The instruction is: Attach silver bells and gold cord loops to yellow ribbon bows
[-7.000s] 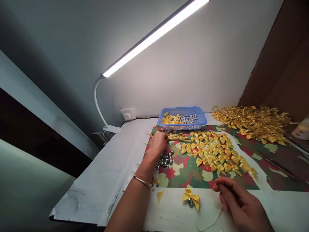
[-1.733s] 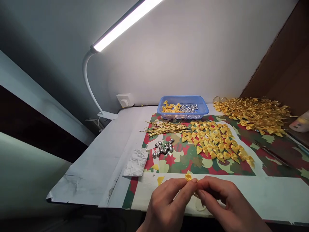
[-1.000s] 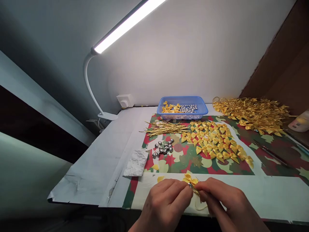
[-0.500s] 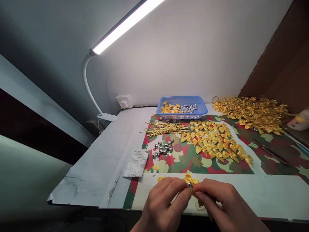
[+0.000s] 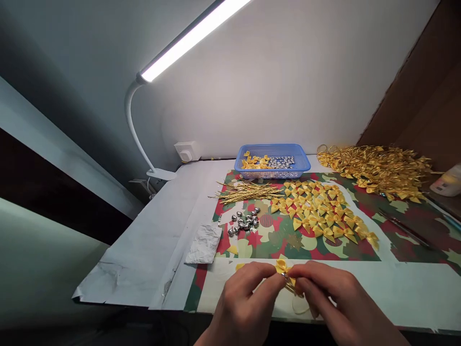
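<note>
At the table's front edge, my left hand point(image 5: 250, 299) pinches a small silver bell point(image 5: 284, 275) between thumb and fingertips. Opposite it, my right hand point(image 5: 333, 293) is closed on the side of a yellow ribbon bow point(image 5: 282, 265), which touches the bell. Thin gold strands point(image 5: 290, 287) come out beneath, between the two hands; the fingertips partly hide how the pieces join. Beyond the hands lie loose silver bells point(image 5: 246, 223), a bundle of gold twist ties point(image 5: 250, 192) and rows of yellow bows point(image 5: 320, 211).
A blue basket point(image 5: 272, 175) at the back holds bows and bells. Gold bow pieces are heaped in a pile point(image 5: 382, 170) at back right. Tweezers point(image 5: 405, 229) lie right, a crumpled white paper point(image 5: 203, 244) left. A lamp point(image 5: 194, 41) hangs overhead; a bottle point(image 5: 446, 181) stands far right.
My right hand has shifted its fingertips up onto the bow, and more gold strands show below. The bell is more covered by my fingers; the left hand stays nearly in place.
</note>
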The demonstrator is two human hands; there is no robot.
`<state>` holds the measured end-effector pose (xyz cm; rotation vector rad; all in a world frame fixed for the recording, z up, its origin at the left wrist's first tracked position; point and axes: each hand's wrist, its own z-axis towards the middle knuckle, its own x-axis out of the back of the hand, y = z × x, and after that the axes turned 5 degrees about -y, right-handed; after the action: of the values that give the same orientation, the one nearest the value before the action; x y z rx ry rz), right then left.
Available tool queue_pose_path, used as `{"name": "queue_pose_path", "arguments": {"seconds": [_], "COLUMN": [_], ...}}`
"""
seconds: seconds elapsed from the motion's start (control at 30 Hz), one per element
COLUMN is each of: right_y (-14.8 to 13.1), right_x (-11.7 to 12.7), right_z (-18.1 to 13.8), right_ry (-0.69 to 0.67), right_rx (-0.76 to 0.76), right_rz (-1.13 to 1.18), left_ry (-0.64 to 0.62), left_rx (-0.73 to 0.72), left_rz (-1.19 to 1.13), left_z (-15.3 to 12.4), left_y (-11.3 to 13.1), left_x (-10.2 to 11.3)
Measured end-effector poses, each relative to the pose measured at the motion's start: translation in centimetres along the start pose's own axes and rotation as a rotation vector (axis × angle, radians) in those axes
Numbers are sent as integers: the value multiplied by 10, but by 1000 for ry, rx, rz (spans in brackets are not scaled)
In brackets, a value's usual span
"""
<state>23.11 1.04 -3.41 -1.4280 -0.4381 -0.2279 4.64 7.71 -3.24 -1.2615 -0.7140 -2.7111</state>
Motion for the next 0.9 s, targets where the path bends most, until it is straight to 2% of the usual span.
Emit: {"name": "queue_pose_path", "arguments": {"seconds": [0.1, 0.17, 0.4, 0.5, 0.7, 0.77, 0.9], "right_y": [4, 8, 20, 18, 6, 4, 6], "right_x": [-1, -4, -21, -20, -11, -9, -5], "right_z": [-6, -9, -11, -9, -4, -4, -4], "right_ry": [197, 294, 376, 354, 240, 223, 190], "right_rx": [49, 136, 388, 400, 231, 201, 191], "right_rz": [-22, -85, -291, -318, -187, -197, -276], "left_ry": [11, 17, 42, 21, -155, -230, -198], "left_rx": [127, 176, 238, 311, 676, 754, 756], "left_rz": [-124, -195, -282, -359, -636, -716, -503], "left_z": [-3, -4, 3, 5, 4, 5, 6], "left_y": [2, 4, 11, 14, 20, 21, 21], "left_x": [-1, -1, 0, 2, 10, 11, 7]}}
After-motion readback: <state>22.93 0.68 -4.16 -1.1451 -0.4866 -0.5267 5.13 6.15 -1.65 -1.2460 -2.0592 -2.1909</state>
